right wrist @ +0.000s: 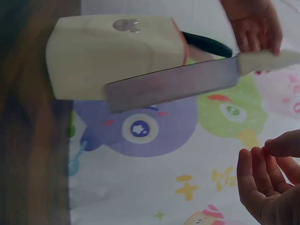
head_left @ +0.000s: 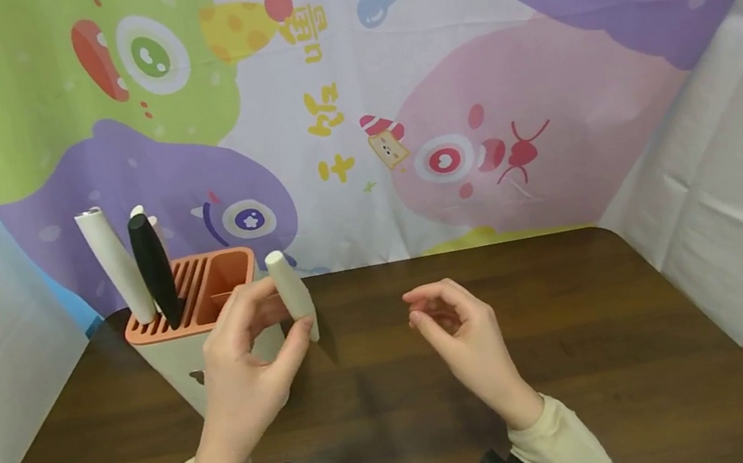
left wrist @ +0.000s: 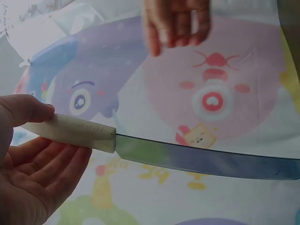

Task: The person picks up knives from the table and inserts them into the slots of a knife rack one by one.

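My left hand point(head_left: 241, 380) pinches the cream handle of a knife point(head_left: 290, 286) between thumb and fingers. In the left wrist view the knife's long blade point(left wrist: 206, 157) is fully exposed and points away from that hand. The right wrist view shows the same flat blade point(right wrist: 173, 84) in front of the knife block point(right wrist: 112, 56). To the right, apart from the knife, my right hand point(head_left: 470, 338) hovers above the table with fingers loosely bent and the thumb near the fingertips. Nothing shows between them.
The white knife block point(head_left: 168, 364) with an orange slotted top stands at the table's left. A black-handled knife point(head_left: 154, 264) and a white handle point(head_left: 114, 262) stick up from its slots. Behind the dark wooden table point(head_left: 585, 360) hangs a cartoon-printed cloth point(head_left: 367, 207).
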